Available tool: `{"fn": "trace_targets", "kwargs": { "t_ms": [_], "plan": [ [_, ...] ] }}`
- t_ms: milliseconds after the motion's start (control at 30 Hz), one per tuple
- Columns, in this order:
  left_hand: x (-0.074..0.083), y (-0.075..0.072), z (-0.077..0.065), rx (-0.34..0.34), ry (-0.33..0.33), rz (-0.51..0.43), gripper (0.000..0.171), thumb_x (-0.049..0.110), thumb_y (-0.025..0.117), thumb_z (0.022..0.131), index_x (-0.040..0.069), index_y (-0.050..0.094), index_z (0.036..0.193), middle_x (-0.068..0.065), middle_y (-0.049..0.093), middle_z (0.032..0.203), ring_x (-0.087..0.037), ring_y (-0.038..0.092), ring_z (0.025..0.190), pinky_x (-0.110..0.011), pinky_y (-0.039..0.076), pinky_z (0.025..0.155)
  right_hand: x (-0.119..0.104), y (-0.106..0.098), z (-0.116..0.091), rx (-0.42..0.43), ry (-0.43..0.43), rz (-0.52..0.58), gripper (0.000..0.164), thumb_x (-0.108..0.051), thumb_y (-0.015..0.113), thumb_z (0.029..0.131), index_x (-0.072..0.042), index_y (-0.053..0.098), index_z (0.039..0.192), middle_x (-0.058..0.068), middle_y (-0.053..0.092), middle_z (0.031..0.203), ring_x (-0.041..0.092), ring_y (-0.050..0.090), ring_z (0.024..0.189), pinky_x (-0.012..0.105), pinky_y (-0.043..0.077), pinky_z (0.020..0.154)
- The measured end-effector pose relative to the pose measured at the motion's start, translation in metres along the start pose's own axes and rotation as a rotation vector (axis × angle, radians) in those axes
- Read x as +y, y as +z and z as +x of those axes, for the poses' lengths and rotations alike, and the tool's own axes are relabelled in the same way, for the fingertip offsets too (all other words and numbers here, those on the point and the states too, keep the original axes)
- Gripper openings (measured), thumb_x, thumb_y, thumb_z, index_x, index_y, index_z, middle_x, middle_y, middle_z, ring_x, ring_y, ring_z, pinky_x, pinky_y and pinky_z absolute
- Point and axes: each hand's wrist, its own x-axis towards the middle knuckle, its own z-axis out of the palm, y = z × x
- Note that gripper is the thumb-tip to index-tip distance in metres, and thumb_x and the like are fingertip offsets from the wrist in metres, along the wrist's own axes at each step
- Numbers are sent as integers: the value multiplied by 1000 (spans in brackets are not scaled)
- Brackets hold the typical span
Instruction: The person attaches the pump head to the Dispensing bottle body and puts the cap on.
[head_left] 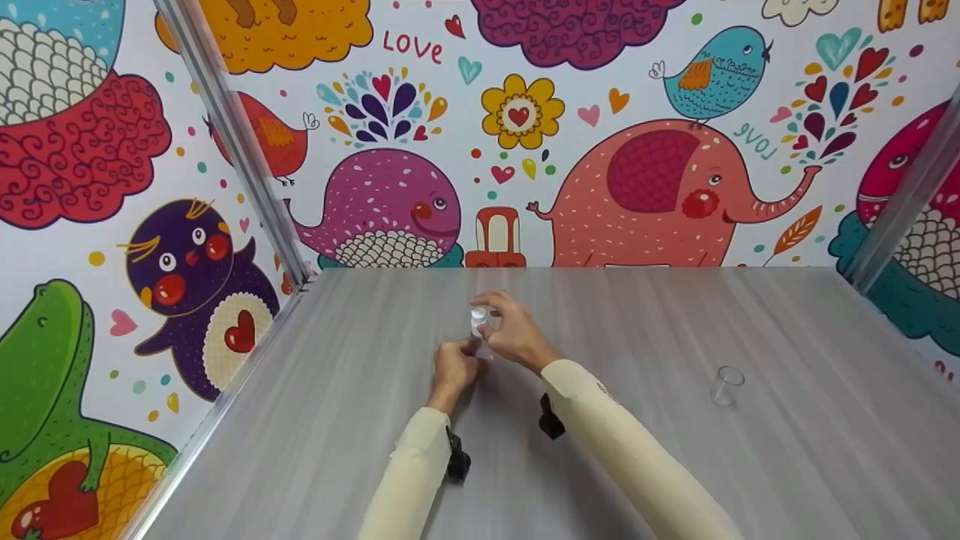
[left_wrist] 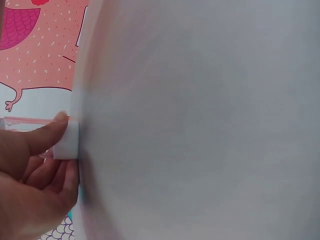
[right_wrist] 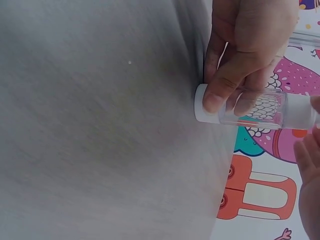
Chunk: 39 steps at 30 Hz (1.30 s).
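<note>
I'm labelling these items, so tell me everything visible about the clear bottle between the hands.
The clear bottle is a see-through cylinder, glass or plastic, with a white base and white top. It's upright at the table's far half, the left hand gripping it low, around the base, the right hand holding the top. Whether the base touches the table is unclear.
</note>
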Motion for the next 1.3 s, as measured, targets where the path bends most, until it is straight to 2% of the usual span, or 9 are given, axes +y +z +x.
{"fn": "trace_targets", "kwargs": {
  "t_ms": [67, 200, 533, 733, 867, 933, 1100, 1200, 1300],
  "plan": [
    [0, 0, 0, -1, 11, -10, 6, -6, 72, 67, -4, 73, 73, 0, 53, 61, -15, 41, 59, -25, 33, 54, 0, 1, -1, -7, -3, -14, 40, 10, 61, 86, 1, 64, 125, 18, 61, 132, 33, 60, 123, 49, 49, 104],
    [-1, 0, 0, 2, 9, -19, 13, -5, 73, 66, -3, 76, 79, 0, 55, 61, -13, 41, 58, -24, 34, 53, 1, 2, -3, -16, -3, -32, 38, 11, 60, 88, 1, 64, 125, 18, 64, 129, 32, 64, 118, 45, 52, 101],
    [-1, 0, 1, -13, 0, -26, 5, -4, 73, 68, -2, 69, 70, 4, 45, 59, -14, 40, 58, -25, 30, 54, 1, 3, -4, -14, 40, -29, 39, 8, 62, 90, -1, 63, 127, 16, 67, 124, 30, 67, 111, 40, 55, 95],
    [0, 0, 0, -11, -6, -27, 22, -3, 76, 67, 5, 57, 59, 5, 39, 56, -14, 37, 57, -26, 28, 54, 3, 2, -4, 4, 76, 37, 42, 3, 66, 89, -3, 61, 130, 15, 68, 123, 29, 67, 110, 41, 55, 96],
    [1, 0, 1, -30, -36, -33, 14, -1, 78, 67, 0, 64, 65, 3, 45, 60, -16, 40, 61, -27, 31, 57, 3, 1, -3, 12, 99, 73, 44, 0, 67, 89, -4, 60, 132, 14, 66, 129, 29, 65, 116, 42, 53, 100],
    [1, 0, 1, -32, -32, -24, 8, 0, 78, 68, -1, 71, 71, 0, 56, 63, -16, 46, 64, -27, 37, 59, 3, 1, -3, 19, 77, 64, 43, 1, 66, 89, -4, 61, 132, 15, 65, 130, 30, 64, 119, 43, 52, 101],
    [2, -1, 1, -20, -6, -10, 18, -1, 76, 68, -2, 78, 85, -13, 76, 83, -15, 51, 67, -28, 45, 61, 1, 1, -1, 12, 0, 18, 41, 8, 60, 87, 0, 63, 128, 18, 64, 130, 32, 62, 121, 44, 51, 103],
    [1, 0, 1, -16, -5, -7, 11, -1, 77, 67, -2, 75, 77, -5, 67, 69, -14, 43, 63, -26, 38, 57, 1, 2, -3, -3, -10, -5, 40, 11, 57, 88, 0, 64, 126, 18, 65, 129, 32, 64, 119, 44, 51, 102],
    [0, 1, 1, -10, -5, -8, 12, -1, 78, 65, 2, 66, 66, 3, 48, 59, -14, 38, 60, -26, 30, 56, 1, 3, -5, -3, -8, -10, 40, 13, 56, 89, 1, 63, 126, 18, 65, 128, 32, 65, 117, 42, 53, 100]
  ]
}}
